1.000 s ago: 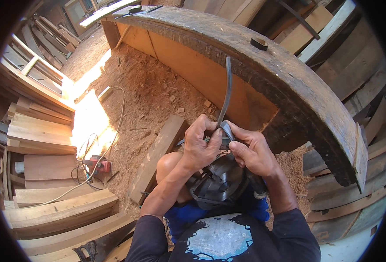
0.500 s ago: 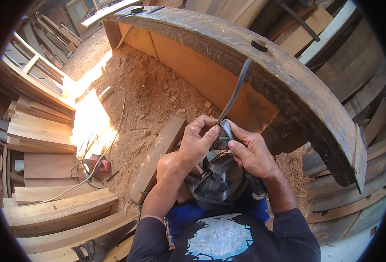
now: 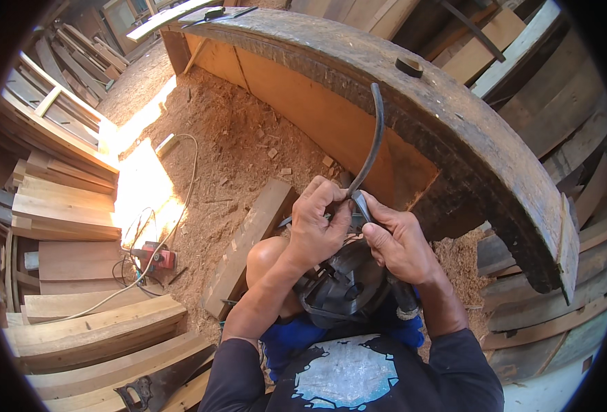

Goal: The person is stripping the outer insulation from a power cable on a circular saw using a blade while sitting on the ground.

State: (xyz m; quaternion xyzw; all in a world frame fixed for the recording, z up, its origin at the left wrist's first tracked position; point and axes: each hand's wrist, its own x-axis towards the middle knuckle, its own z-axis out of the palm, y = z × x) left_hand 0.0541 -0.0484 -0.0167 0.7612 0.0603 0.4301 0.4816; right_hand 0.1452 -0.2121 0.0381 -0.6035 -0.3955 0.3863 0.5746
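Observation:
My left hand (image 3: 319, 221) is closed, pinching a thick dark grey cable (image 3: 374, 141) whose far length curves up in front of the bench. My right hand (image 3: 401, 242) is closed around a flat, shiny metal blade (image 3: 362, 206), its end touching the cable beside my left fingertips. The grip end of the blade is hidden in my palm. Below both hands, a dark power tool (image 3: 341, 292) with a rounded housing rests in my lap between my knees. Its black side handle (image 3: 404, 296) points toward me on the right. Thin wires near its top are partly covered by my hands.
A long worn workbench (image 3: 482, 141) crosses ahead, with a black tape roll (image 3: 408, 66) on it. A wooden beam (image 3: 245, 250) lies by my left knee. Sawdust covers the floor. Left are stacked boards (image 3: 97, 326), a handsaw (image 3: 159, 384) and a red power tool (image 3: 158, 257) with a cord.
The cable's free length has swung slightly left and bends more. The blade has turned, showing a narrower face, and my left hand has rotated and curled more around the cable.

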